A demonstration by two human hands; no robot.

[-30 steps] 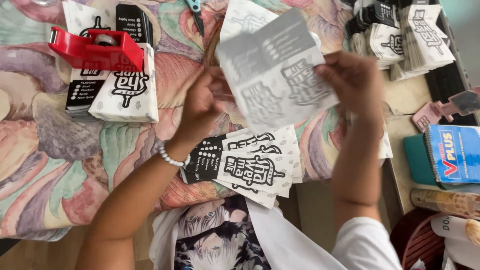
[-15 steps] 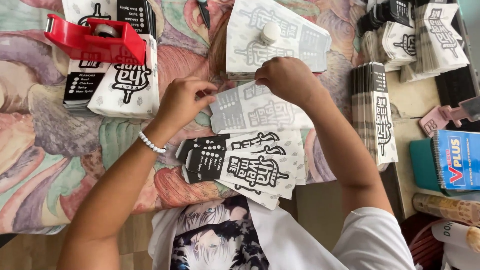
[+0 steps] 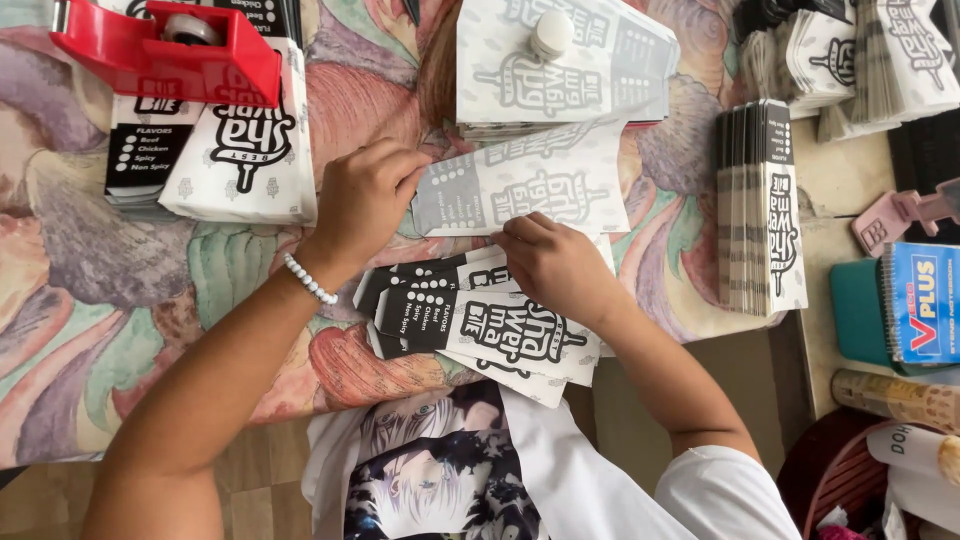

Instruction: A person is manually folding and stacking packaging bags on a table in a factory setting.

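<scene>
- The left hand (image 3: 365,195) is curled, its bent fingers pressing down on the left end of a flat printed paper pouch (image 3: 540,190). It pins the pouch rather than gripping it.
- The right hand (image 3: 555,265) lies palm down with fingers together, fingertips on the pouch's near edge. It holds nothing else.
- The pouch lies on the tabletop between the two hands, blank grey side mostly up. The step in hand looks like creasing or flattening it. The far right end is under no hand, so any further pressing would call for a sweep that way.
- Just nearer than the pouch, partly under the right wrist, is a fanned pile of black-and-white pouches (image 3: 490,335).
- Just beyond the pouch sits a stack of flat sheets (image 3: 600,80) with a white cap (image 3: 552,32) on top.
- Left of the pouch are more pouch piles (image 3: 240,150), with a red tape dispenser (image 3: 170,50) resting on them.
- Right of the pouch is a row of pouches standing on edge (image 3: 765,210), and further right a blue spiral notebook (image 3: 925,300).
- A floral cloth (image 3: 100,300) covers the tabletop.
</scene>
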